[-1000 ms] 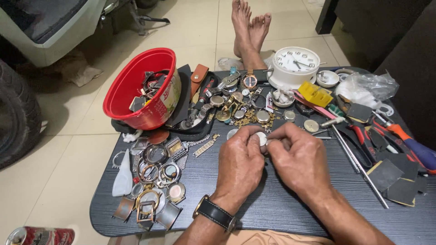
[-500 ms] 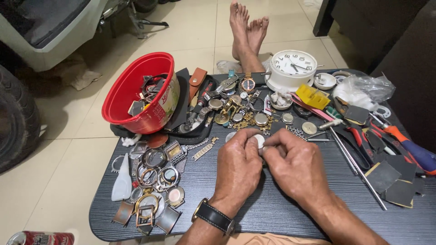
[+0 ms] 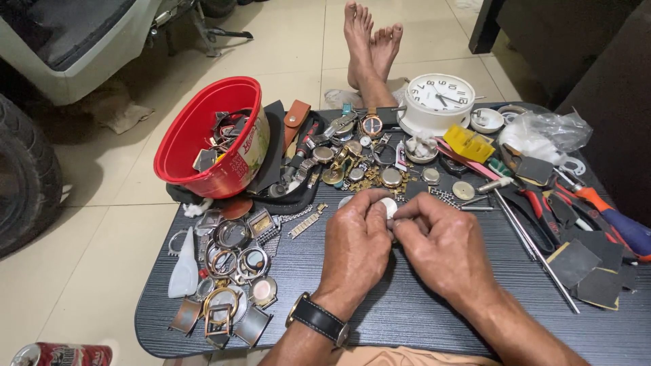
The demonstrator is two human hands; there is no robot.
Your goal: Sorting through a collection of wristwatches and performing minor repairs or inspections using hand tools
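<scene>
Fingers: tips of both hands pinched together around a small round silver watch case (image 3: 388, 206), closed on it, only its pale top showing between them.
Left hand (image 3: 356, 245): knuckles up, curled tight over the case from 9 o'clock; black leather-strapped wristwatch (image 3: 319, 319) on the wrist.
Right hand (image 3: 444, 247): closing on the same case from 3 o'clock, thumb and forefinger touching those of the left.
Watch case place: held just above the dark wood-grain tabletop (image 3: 407, 312), near its middle, just short of the heap of loose parts.
12 o'clock of the hands: pile of brass and steel watch heads and movements (image 3: 359, 163); beyond it a round white alarm clock (image 3: 439, 102).
10 o'clock: tipped red plastic bowl (image 3: 203, 139) holding watch bits, lying on black cloth.
8 o'clock: cluster of empty metal watch cases and bezels (image 3: 234, 271), beside a small translucent plastic bottle (image 3: 184, 261).
3 o'clock: red-handled pliers (image 3: 542, 203), orange-and-blue-handled screwdriver (image 3: 614, 213), dark squares of abrasive paper (image 3: 576, 261).
1 o'clock: yellow plastic box (image 3: 469, 142), crumpled clear plastic bag (image 3: 546, 132).
Far 12 o'clock, on the tiled floor: a pair of bare feet (image 3: 369, 41).
</scene>
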